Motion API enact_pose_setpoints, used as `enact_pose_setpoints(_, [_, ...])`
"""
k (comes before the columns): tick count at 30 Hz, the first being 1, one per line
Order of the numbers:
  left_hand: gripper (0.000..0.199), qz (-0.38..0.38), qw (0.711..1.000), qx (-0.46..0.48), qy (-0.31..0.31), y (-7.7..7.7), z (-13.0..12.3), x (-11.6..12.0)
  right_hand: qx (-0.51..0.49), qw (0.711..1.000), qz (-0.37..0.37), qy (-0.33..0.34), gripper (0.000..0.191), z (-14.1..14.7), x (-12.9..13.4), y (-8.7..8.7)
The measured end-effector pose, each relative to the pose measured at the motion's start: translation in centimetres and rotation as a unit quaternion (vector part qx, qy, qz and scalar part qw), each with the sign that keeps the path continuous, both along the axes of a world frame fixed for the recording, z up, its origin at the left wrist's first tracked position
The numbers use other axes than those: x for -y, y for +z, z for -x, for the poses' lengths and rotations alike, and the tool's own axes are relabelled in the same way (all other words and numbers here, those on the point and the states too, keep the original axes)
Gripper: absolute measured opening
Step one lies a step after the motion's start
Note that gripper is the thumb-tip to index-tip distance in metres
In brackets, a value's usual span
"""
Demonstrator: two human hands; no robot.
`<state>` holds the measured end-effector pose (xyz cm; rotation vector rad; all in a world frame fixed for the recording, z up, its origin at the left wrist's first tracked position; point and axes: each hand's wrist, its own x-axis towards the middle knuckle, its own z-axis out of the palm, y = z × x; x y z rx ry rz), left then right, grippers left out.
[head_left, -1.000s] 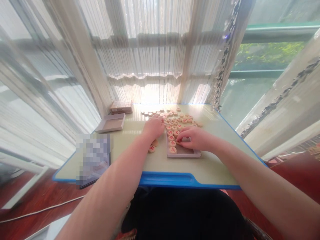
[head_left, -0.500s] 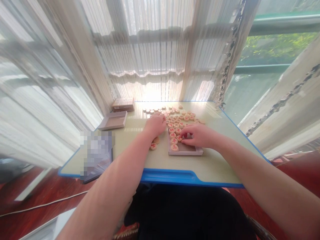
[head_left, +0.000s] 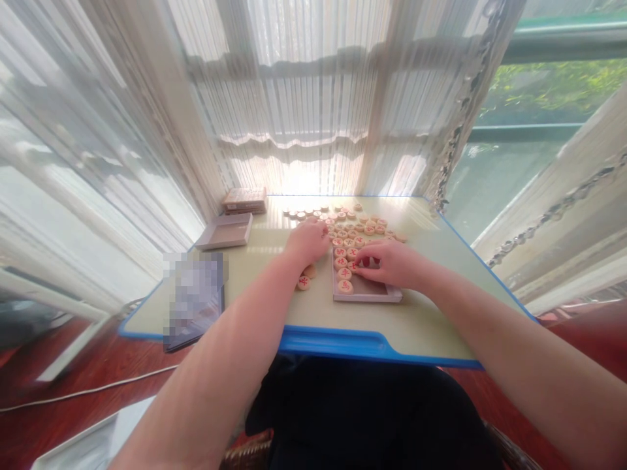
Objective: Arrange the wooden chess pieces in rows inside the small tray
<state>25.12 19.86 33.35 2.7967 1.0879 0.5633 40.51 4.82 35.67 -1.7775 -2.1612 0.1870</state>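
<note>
A shallow open box (head_left: 368, 297) on the table holds round wooden Chinese chess pieces with red characters, such as this chess piece (head_left: 345, 287) at its near left. My right hand (head_left: 392, 262) reaches into the box, thumb and fingers closed on a chess piece (head_left: 353, 266) in the second column. Beyond the box, my left hand (head_left: 308, 241) is curled down beside loose chess pieces (head_left: 341, 235); what its fingertips hold, if anything, is hidden. Close to my left forearm lie another red-marked chess piece (head_left: 303, 283) and a partly covered one.
Many chess pieces (head_left: 375, 225) spread over the table's far half. At the left stand an empty box lid (head_left: 230, 232), a stack of flat boxes (head_left: 245, 198) and a blurred, dark-edged item (head_left: 196, 300). The table (head_left: 431, 326) has a blue rim; curtains hang behind.
The whole view has shifted slightly. My right fingertips stay at the piece in the box's second column, pressed lower over it. My left hand keeps its place by the loose pieces.
</note>
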Motion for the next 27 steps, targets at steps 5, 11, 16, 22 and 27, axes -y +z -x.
enact_pose_setpoints(5, [0.026, -0.004, 1.0, -0.007, 0.001, 0.1, 0.0, 0.1, 0.001, 1.0, -0.003, -0.003, 0.021, 0.0, -0.1, -0.1])
enact_pose_setpoints(11, [0.026, 0.002, 1.0, -0.012, 0.002, 0.3, 0.1, 0.2, -0.002, 1.0, -0.006, -0.005, 0.02, 0.0, -0.1, -0.2])
enact_pose_setpoints(16, [0.027, 0.0, 1.0, -0.01, -0.002, 0.3, 0.1, 0.2, -0.01, 0.999, -0.033, -0.004, 0.019, 0.1, 0.0, 0.0])
enact_pose_setpoints(22, [0.026, 0.009, 1.0, 0.004, -0.004, 0.0, 0.1, 0.0, -0.036, 0.983, -0.138, -0.117, 0.021, -1.9, -0.5, 0.6])
enact_pose_setpoints(27, [0.025, 0.023, 0.999, 0.032, -0.011, -0.3, 0.1, -0.2, -0.042, 0.954, -0.174, -0.241, 0.024, -5.6, -2.1, -1.2])
